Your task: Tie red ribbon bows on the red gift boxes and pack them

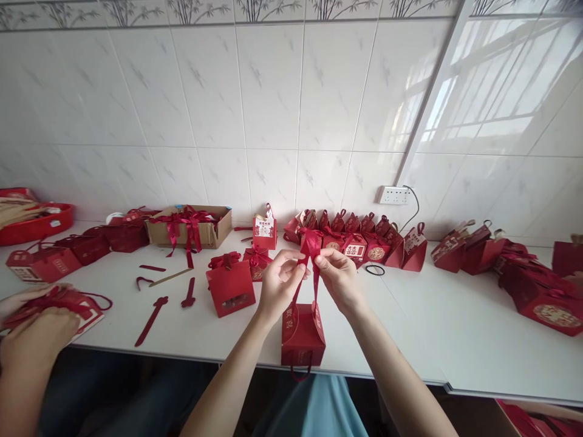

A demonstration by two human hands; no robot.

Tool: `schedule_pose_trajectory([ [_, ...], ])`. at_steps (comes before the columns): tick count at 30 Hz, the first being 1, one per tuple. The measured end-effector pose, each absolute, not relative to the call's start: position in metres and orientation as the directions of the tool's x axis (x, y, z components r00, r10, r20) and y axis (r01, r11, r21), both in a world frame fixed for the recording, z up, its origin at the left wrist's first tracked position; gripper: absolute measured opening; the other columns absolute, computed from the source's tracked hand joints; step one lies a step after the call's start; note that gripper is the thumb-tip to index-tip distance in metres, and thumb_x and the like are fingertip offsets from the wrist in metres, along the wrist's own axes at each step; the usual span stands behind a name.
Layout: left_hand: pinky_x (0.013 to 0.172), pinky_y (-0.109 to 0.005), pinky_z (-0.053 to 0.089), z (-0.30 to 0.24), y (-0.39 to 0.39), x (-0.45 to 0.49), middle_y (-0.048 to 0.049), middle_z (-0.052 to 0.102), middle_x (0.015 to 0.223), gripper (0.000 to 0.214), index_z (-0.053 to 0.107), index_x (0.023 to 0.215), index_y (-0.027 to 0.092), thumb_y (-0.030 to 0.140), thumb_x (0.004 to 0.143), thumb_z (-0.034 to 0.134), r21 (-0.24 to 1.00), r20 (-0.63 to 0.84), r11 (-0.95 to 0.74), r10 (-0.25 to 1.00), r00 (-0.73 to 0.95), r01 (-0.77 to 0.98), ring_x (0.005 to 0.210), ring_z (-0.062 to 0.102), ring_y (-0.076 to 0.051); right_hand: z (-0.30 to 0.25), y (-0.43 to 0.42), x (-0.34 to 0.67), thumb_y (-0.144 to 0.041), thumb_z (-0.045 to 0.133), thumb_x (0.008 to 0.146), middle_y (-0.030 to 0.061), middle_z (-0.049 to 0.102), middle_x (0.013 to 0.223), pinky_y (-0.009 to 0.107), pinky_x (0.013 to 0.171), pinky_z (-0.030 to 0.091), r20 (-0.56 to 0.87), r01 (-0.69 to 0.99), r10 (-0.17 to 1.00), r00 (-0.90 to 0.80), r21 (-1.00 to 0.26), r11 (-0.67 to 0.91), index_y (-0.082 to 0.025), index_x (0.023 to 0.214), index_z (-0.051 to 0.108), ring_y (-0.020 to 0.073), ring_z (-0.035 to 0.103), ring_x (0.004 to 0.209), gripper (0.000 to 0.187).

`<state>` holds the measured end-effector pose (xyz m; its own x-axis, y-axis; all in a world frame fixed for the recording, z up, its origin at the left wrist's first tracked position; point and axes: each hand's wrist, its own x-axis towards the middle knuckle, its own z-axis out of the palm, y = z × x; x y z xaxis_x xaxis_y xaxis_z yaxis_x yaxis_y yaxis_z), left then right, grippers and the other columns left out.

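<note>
Right in front of me, a red gift box (303, 343) rests at the table's front edge, with a cord handle hanging over that edge. A red ribbon (311, 244) rises from it in a loop. My left hand (283, 282) pinches the ribbon from the left, fingers closed. From the other side my right hand (337, 276) grips it between thumb and fingers. Both hands are above the box, close together. Just left of them stands a red box with a small window (231, 288), and behind it a smaller bow-tied box (257, 262).
A co-worker's hands (40, 321) hold a red box at far left. A cardboard box (209, 227) with ribbons stands near the wall. Cut red strips (152, 321) lie on the white table (401, 328). Several red boxes (378, 252) line the back; more stand right.
</note>
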<state>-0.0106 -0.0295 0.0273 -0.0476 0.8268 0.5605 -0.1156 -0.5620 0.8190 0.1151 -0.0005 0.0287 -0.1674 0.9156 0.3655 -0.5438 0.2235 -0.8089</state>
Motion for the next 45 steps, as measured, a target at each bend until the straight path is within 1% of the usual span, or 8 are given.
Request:
schedule_pose_trajectory([
  [11,0.05,-0.022,0.044,0.041,-0.028,-0.011,0.0036,0.054,0.057,0.023,0.055,0.073,0.016,0.038,0.081,0.06,0.891,0.437,-0.42,0.896,0.074,-0.173,0.047,0.053,-0.008,0.04,-0.005,0.12,-0.042,0.075,0.066,-0.0024,0.062,0.071,0.028,0.058,0.045,0.458,-0.353,0.849,-0.265,-0.865,0.357,-0.022,0.086,0.06,0.0119,0.057,0.054,0.033],
  [16,0.047,-0.02,0.041,0.039,-0.025,-0.012,0.0053,0.053,0.058,0.022,0.054,0.073,0.017,0.036,0.08,0.062,0.893,0.413,-0.375,0.903,0.117,-0.249,0.047,0.053,-0.007,0.042,-0.002,0.124,-0.042,0.073,0.07,-0.0012,0.06,0.069,0.029,0.063,0.045,0.531,-0.309,0.822,-0.203,-0.832,0.461,-0.021,0.069,0.061,0.013,0.056,0.062,0.024],
  [21,0.05,-0.021,0.043,0.036,-0.02,-0.013,0.002,0.058,0.066,0.023,0.056,0.076,0.017,0.038,0.077,0.065,0.874,0.372,-0.329,0.926,0.057,-0.359,0.053,0.054,-0.008,0.033,-0.017,0.126,-0.03,0.07,0.076,0.0003,0.057,0.073,0.03,0.068,0.044,0.785,0.058,0.619,0.001,-0.618,0.784,-0.021,0.066,0.06,0.0153,0.055,0.073,0.017],
  [26,0.056,-0.021,0.044,0.035,-0.02,-0.018,0.0009,0.059,0.064,0.022,0.057,0.074,0.017,0.038,0.08,0.062,0.868,0.43,-0.386,0.898,0.088,-0.312,0.058,0.054,-0.009,0.012,-0.029,0.134,-0.025,0.064,0.081,0.0061,0.056,0.092,0.036,0.077,0.046,0.876,0.261,0.429,-0.219,-0.371,0.891,-0.025,0.081,0.069,0.0202,0.056,0.089,0.005],
  [31,0.057,-0.022,0.046,0.038,-0.027,-0.023,0.0003,0.059,0.063,0.023,0.057,0.075,0.018,0.039,0.083,0.058,0.833,0.551,-0.55,0.815,0.178,-0.064,0.059,0.056,-0.011,0.003,-0.025,0.136,-0.038,0.055,0.086,0.0084,0.056,0.104,0.041,0.09,0.044,0.739,0.056,0.632,-0.234,-0.638,0.768,-0.024,0.085,0.063,0.0229,0.053,0.105,0.016],
  [35,0.054,-0.023,0.046,0.041,-0.032,-0.025,-0.0008,0.06,0.064,0.021,0.057,0.075,0.018,0.037,0.083,0.057,0.767,0.599,-0.637,0.751,0.278,0.07,0.058,0.058,-0.013,0.009,-0.022,0.132,-0.03,0.07,0.074,0.0019,0.058,0.093,0.032,0.079,0.05,0.562,-0.146,0.761,-0.323,-0.824,0.547,-0.025,0.096,0.051,0.0169,0.061,0.086,0.029],
  [40,0.059,-0.024,0.046,0.042,-0.034,-0.029,-0.0022,0.06,0.07,0.014,0.057,0.076,0.019,0.027,0.086,0.052,0.583,0.686,-0.774,0.631,0.361,0.245,0.063,0.057,-0.014,0.012,-0.028,0.126,-0.022,0.059,0.077,-0.0095,0.046,0.052,0.021,0.045,0.039,0.444,0.042,0.846,-0.295,-0.879,0.476,-0.022,0.092,0.05,0.0092,0.048,0.043,0.017],
  [45,0.063,-0.028,0.047,0.035,-0.029,-0.031,-0.0036,0.061,0.072,0.008,0.057,0.078,0.02,0.02,0.083,0.051,0.393,0.779,-0.871,0.485,0.397,0.294,0.067,0.057,-0.015,0.012,-0.037,0.123,-0.015,0.055,0.074,-0.0071,0.055,0.056,0.022,0.052,0.043,0.495,0.125,0.851,-0.175,-0.846,0.518,-0.022,0.099,0.057,0.01,0.052,0.049,0.026],
])
